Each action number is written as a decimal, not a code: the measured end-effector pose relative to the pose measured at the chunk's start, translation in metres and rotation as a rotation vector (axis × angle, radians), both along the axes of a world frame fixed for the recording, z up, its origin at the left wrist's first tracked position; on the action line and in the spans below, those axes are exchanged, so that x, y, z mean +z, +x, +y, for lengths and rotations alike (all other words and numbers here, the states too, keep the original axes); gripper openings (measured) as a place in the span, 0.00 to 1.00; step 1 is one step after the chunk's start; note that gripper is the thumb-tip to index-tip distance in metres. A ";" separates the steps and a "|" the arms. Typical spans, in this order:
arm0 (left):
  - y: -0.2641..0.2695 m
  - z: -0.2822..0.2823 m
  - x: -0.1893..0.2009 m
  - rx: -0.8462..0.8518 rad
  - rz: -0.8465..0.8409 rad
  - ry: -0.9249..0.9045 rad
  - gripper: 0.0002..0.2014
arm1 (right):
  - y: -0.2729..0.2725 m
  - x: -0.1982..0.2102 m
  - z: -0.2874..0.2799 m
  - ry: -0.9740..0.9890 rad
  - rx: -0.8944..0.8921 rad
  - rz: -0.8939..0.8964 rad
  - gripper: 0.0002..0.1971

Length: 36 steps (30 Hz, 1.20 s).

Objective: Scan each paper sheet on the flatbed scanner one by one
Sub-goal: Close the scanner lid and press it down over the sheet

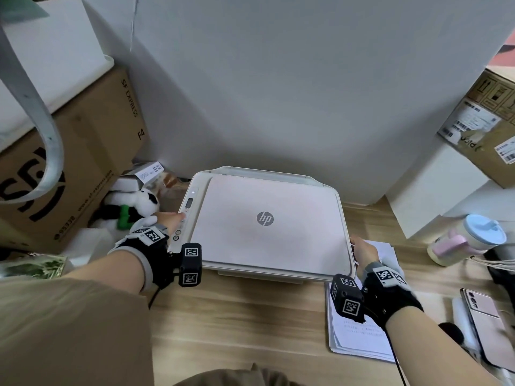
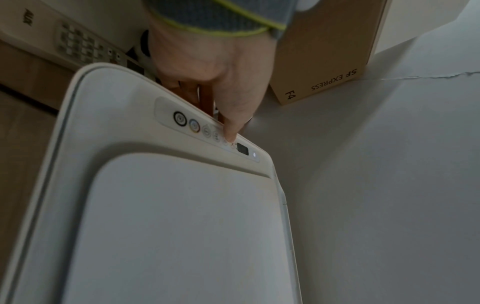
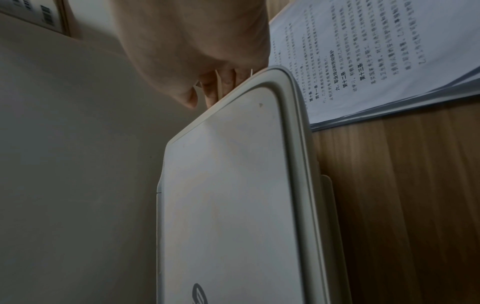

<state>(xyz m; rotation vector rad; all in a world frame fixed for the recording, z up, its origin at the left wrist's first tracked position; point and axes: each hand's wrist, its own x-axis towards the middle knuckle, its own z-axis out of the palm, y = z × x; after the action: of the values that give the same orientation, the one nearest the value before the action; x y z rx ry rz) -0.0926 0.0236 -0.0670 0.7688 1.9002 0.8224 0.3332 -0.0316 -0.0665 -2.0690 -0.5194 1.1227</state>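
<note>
The white HP flatbed scanner [image 1: 264, 218] sits on the wooden desk with its lid [image 3: 228, 185] down. My left hand [image 1: 178, 217] is at the control panel [image 2: 182, 119] on the scanner's left side; its thumb [image 2: 231, 131] presses a button just before the small display, and the other fingers hang down beside the casing. My right hand [image 1: 355, 245] rests at the lid's right edge, where its fingers [image 3: 223, 82] touch the rim and the thumb stays off it. A stack of printed paper sheets [image 1: 359, 338] lies under that wrist, to the right of the scanner. No sheet shows on the scanner.
An SF Express cardboard box [image 1: 69, 168] and a panda plush [image 1: 133, 204] crowd the left side. A white box [image 1: 434, 190] and another carton [image 1: 487, 126] stand at the right, with a lidded cup [image 1: 468, 240] and a phone [image 1: 485, 316] nearer me.
</note>
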 end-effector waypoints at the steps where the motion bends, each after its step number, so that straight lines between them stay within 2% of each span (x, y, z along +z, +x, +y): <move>1: -0.002 0.002 -0.004 -0.010 0.028 0.003 0.15 | 0.001 -0.001 0.000 0.003 0.000 -0.009 0.14; 3: -0.003 0.004 -0.009 -0.023 0.089 -0.022 0.12 | 0.001 -0.001 -0.001 0.015 -0.017 -0.010 0.14; 4: -0.002 0.004 -0.010 -0.032 0.110 -0.036 0.06 | 0.001 -0.001 -0.002 0.020 -0.010 -0.019 0.14; 5: -0.001 0.005 -0.010 -0.042 0.116 -0.042 0.07 | 0.002 -0.002 -0.002 0.026 0.002 -0.033 0.15; 7: 0.002 0.002 -0.006 -0.058 0.114 -0.034 0.17 | 0.000 -0.003 -0.003 0.039 0.016 -0.044 0.14; 9: 0.004 -0.001 -0.002 -0.055 0.115 -0.021 0.19 | 0.001 -0.004 -0.003 0.050 0.035 -0.045 0.15; 11: 0.004 -0.003 -0.003 -0.035 0.133 -0.024 0.18 | 0.002 -0.006 -0.005 0.060 0.053 -0.056 0.14; 13: 0.003 -0.005 -0.005 -0.035 0.149 -0.055 0.17 | 0.004 -0.007 -0.008 0.067 0.084 -0.066 0.09; 17: 0.000 -0.020 -0.009 -0.002 0.179 -0.054 0.14 | 0.002 -0.006 -0.020 0.070 0.092 -0.107 0.15; 25: 0.002 -0.049 -0.016 0.151 0.052 0.117 0.13 | -0.009 -0.004 -0.039 0.158 -0.078 -0.024 0.16; 29: 0.000 -0.057 -0.015 0.124 -0.011 0.090 0.09 | -0.010 -0.010 -0.046 0.185 -0.125 0.012 0.17; 32: 0.005 -0.061 -0.017 0.174 -0.007 0.171 0.15 | -0.013 -0.014 -0.050 0.193 -0.144 0.031 0.17; 36: 0.016 -0.069 -0.014 0.201 0.142 0.184 0.16 | -0.018 -0.013 -0.054 0.218 -0.157 0.040 0.17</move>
<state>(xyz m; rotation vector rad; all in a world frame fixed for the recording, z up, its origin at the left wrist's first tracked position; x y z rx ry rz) -0.0767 -0.0458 -0.0815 0.7727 2.0721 1.1053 0.3153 -0.0851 -0.0791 -1.8611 -0.4316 0.9697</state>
